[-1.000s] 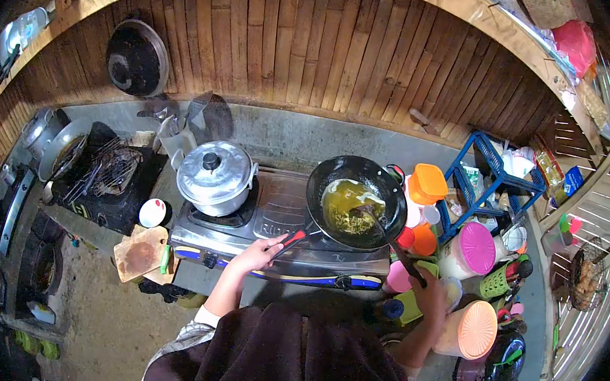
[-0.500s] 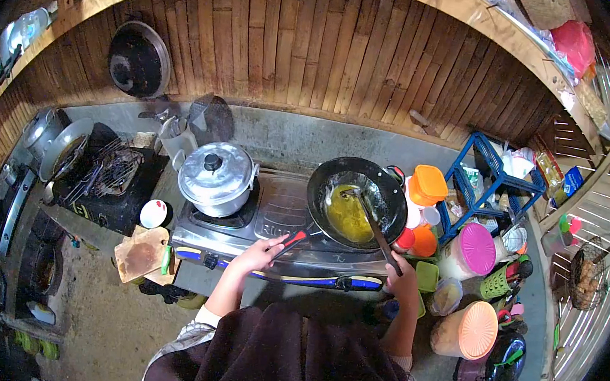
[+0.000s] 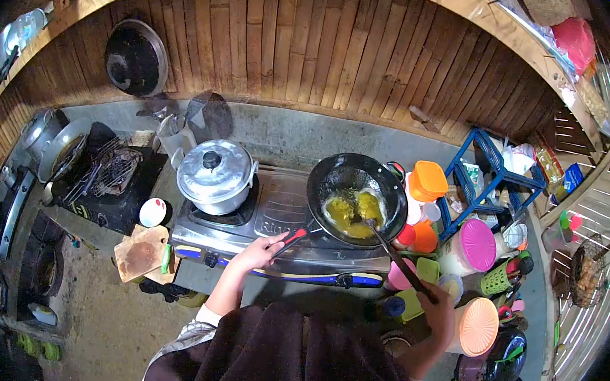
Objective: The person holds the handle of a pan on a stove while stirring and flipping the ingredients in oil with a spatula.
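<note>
A black wok stands on the right side of the gas stove, with yellow food in liquid in its bottom. My left hand is closed around the wok's red and black handle, to the lower left of the pan. In my right hand is the end of a long dark spatula. Its tip reaches into the wok near the lower edge of the yellow food, where the blade is partly hidden.
A lidded silver pot sits on the left burner. Wooden boards and a charred grill lie farther left. Right of the wok are an orange container, a blue rack, a pink-lidded tub and a peach-lidded jar.
My right hand has moved right and down, drawing the spatula tip toward the wok's near edge. The yellow food now shows as two lumps. My left hand stays on the handle.
</note>
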`<state>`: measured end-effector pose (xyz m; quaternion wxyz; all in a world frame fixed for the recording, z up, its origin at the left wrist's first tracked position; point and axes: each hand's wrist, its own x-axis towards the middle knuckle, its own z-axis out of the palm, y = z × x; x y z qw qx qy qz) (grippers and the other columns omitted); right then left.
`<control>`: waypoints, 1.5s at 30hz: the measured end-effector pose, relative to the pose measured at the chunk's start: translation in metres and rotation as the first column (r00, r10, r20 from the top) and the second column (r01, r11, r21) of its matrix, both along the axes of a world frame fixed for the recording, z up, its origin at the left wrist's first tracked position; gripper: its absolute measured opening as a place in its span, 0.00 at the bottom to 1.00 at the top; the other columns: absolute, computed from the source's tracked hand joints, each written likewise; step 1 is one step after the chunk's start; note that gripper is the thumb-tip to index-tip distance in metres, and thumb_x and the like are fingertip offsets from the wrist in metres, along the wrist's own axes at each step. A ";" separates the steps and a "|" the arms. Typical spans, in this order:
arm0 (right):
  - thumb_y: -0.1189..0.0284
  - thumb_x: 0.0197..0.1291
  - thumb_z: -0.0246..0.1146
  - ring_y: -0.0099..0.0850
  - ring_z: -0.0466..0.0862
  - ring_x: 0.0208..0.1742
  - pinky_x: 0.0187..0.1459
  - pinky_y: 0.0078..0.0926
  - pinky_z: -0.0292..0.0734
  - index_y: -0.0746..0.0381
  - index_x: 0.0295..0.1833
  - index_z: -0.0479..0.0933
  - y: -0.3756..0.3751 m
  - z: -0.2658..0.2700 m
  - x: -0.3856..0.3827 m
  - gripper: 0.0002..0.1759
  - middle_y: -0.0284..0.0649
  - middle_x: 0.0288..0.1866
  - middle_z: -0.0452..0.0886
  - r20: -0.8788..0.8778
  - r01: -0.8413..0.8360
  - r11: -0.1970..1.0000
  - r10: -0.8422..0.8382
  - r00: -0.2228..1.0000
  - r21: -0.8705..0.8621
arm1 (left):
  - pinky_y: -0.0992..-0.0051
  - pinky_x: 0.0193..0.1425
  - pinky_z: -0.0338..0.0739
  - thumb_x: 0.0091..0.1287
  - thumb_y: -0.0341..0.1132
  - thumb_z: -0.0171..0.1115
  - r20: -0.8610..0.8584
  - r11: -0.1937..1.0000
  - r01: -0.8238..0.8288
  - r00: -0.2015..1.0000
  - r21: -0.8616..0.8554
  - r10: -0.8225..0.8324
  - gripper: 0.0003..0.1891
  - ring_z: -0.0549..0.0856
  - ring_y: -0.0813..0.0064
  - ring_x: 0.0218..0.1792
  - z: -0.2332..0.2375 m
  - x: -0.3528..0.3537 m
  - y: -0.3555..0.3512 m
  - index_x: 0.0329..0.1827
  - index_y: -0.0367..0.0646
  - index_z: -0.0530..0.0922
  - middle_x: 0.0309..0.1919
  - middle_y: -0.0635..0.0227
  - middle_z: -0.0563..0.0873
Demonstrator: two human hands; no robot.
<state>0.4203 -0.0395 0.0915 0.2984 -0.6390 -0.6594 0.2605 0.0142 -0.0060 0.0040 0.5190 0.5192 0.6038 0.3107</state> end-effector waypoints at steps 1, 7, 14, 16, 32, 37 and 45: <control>0.75 0.48 0.64 0.23 0.73 0.29 0.34 0.22 0.69 0.64 0.50 0.76 -0.004 0.001 0.003 0.19 0.38 0.28 0.79 -0.017 -0.040 0.998 0.041 0.999 0.057 | 0.82 0.23 0.68 0.68 0.40 0.49 0.001 1.000 0.000 1.000 -0.002 0.000 0.20 0.70 0.85 0.17 -0.004 -0.001 0.001 0.64 0.60 0.66 0.18 0.77 0.72; 0.75 0.49 0.63 0.21 0.73 0.30 0.35 0.21 0.69 0.63 0.49 0.77 -0.017 0.002 0.019 0.18 0.36 0.28 0.79 0.033 0.026 0.999 -0.025 0.999 -0.027 | 0.81 0.24 0.68 0.68 0.40 0.49 0.002 1.000 0.009 1.000 0.017 -0.009 0.20 0.70 0.84 0.17 -0.011 -0.002 0.003 0.64 0.62 0.66 0.17 0.77 0.71; 0.74 0.49 0.64 0.21 0.74 0.27 0.32 0.22 0.71 0.61 0.51 0.76 0.001 -0.008 0.007 0.20 0.37 0.29 0.80 0.102 0.011 1.000 -0.011 0.995 -0.002 | 0.83 0.23 0.66 0.68 0.41 0.50 -0.006 1.000 -0.015 1.000 0.014 0.015 0.20 0.70 0.85 0.17 -0.008 0.000 0.003 0.63 0.60 0.67 0.18 0.78 0.71; 0.75 0.49 0.64 0.22 0.77 0.28 0.33 0.22 0.71 0.61 0.51 0.76 0.008 0.007 -0.011 0.20 0.39 0.30 0.81 0.112 -0.058 0.997 0.064 0.992 -0.060 | 0.83 0.22 0.66 0.68 0.42 0.50 -0.009 1.000 -0.015 1.000 -0.010 0.015 0.20 0.70 0.85 0.17 -0.003 -0.001 0.003 0.63 0.60 0.67 0.17 0.78 0.71; 0.72 0.48 0.65 0.41 0.79 0.33 0.39 0.31 0.72 0.57 0.51 0.76 0.079 -0.101 -0.046 0.21 0.45 0.31 0.79 -0.046 -0.068 0.979 0.078 0.996 0.192 | 0.81 0.24 0.68 0.68 0.43 0.49 -0.051 1.000 -0.001 0.999 0.018 0.002 0.19 0.70 0.84 0.17 -0.006 -0.001 0.003 0.63 0.61 0.67 0.16 0.77 0.72; 0.71 0.53 0.61 0.40 0.80 0.35 0.43 0.31 0.73 0.57 0.51 0.75 0.072 -0.107 -0.020 0.18 0.46 0.35 0.81 0.013 -0.100 0.907 0.104 0.994 0.408 | 0.81 0.24 0.68 0.68 0.42 0.50 -0.048 0.999 -0.005 0.999 0.035 0.006 0.19 0.70 0.84 0.18 -0.011 -0.002 0.004 0.63 0.61 0.67 0.17 0.77 0.73; 0.74 0.51 0.61 0.24 0.76 0.36 0.41 0.22 0.71 0.66 0.51 0.75 0.004 -0.005 -0.013 0.19 0.41 0.35 0.81 -0.044 0.059 0.997 -0.061 0.997 -0.049 | 0.82 0.21 0.65 0.68 0.43 0.50 -0.035 1.000 -0.018 0.999 0.012 0.018 0.20 0.68 0.85 0.16 -0.007 0.000 0.003 0.63 0.63 0.67 0.16 0.77 0.71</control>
